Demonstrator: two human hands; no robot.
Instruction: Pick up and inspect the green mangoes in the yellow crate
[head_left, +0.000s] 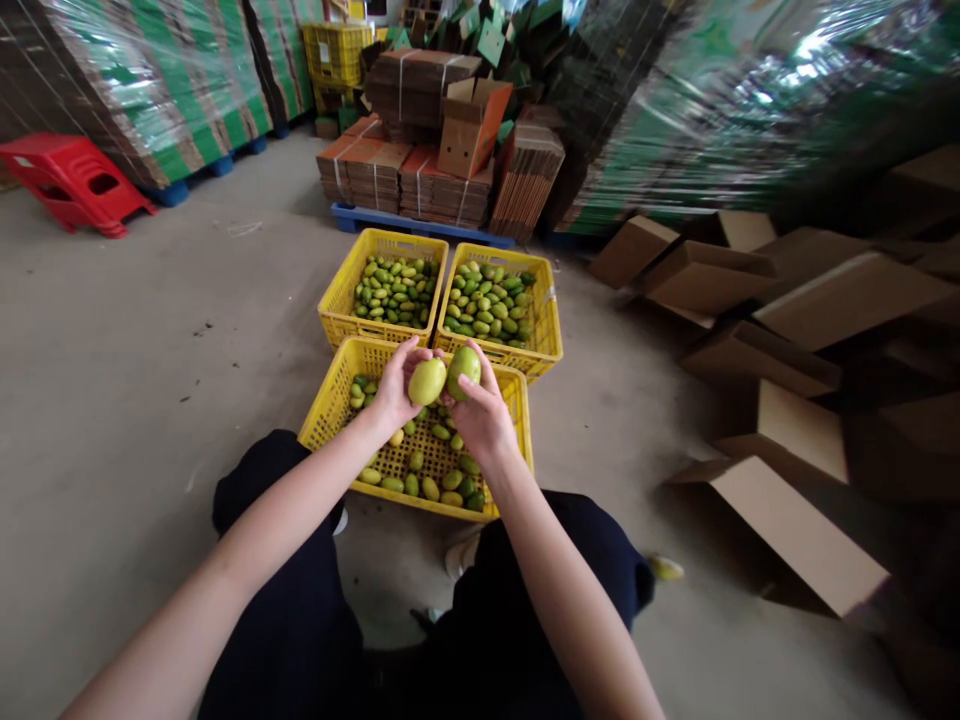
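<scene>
My left hand (401, 382) is closed around a yellow-green fruit (427, 382). Beside it, my right hand (480, 410) grips a greener fruit (463, 372), its thumb across the front. The two fruits are side by side, held above the near yellow crate (324, 400). Several green and yellowish fruits lie spread over that crate's perforated bottom, partly hidden by my hands. Just beyond stand a back left yellow crate (341, 290) and a back right yellow crate (551, 318), both holding many green fruits.
Open cardboard boxes (802, 425) lie along the right. Bundled flat cartons (367, 170) rest on a blue pallet (360, 218) behind the crates. A red stool (82, 185) stands at the far left. One fruit (666, 568) lies on the floor by my right knee.
</scene>
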